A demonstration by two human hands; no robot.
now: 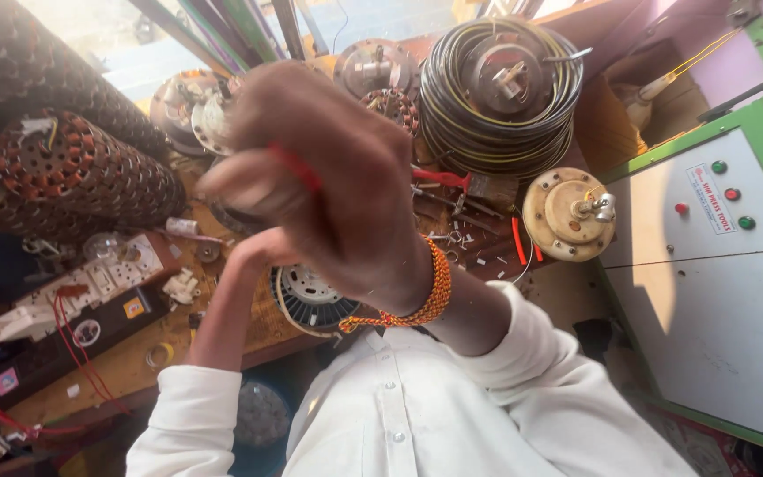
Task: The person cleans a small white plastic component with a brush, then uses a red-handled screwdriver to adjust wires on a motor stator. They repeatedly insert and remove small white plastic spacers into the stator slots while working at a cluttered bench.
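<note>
1. The right hand (328, 177) is up close to the camera and blurred. Its back faces the lens and its fingers curl in toward the palm.
2. A thin red strand (298, 168) crosses the back of that hand near the knuckles. It runs on a slant from upper left down to lower right. I cannot tell whether the fingers actually pinch it.
3. An orange beaded bracelet (421, 300) circles the right wrist, just above the white shirt cuff.
4. The left hand (262, 247) is mostly hidden behind the right. Its forearm rises from the white sleeve at lower left toward the middle, and I cannot tell whether it is open or closed.
5. Just below both hands lies a round fan stator (311, 300), flat on the tabletop (125, 362), its axis pointing up at the camera. Its upper part is covered by the right wrist, and contact with either hand cannot be made out.
6. Left of the hands lie a white switch board (90, 291) with red wires and a stack of perforated metal rings (90, 168).
7. Behind and to the right sit a coil of dark cable (501, 88) and a cream motor housing (567, 212), both well apart from the hands.
8. Far right is a grey control cabinet (708, 256) with a green frame.
</note>
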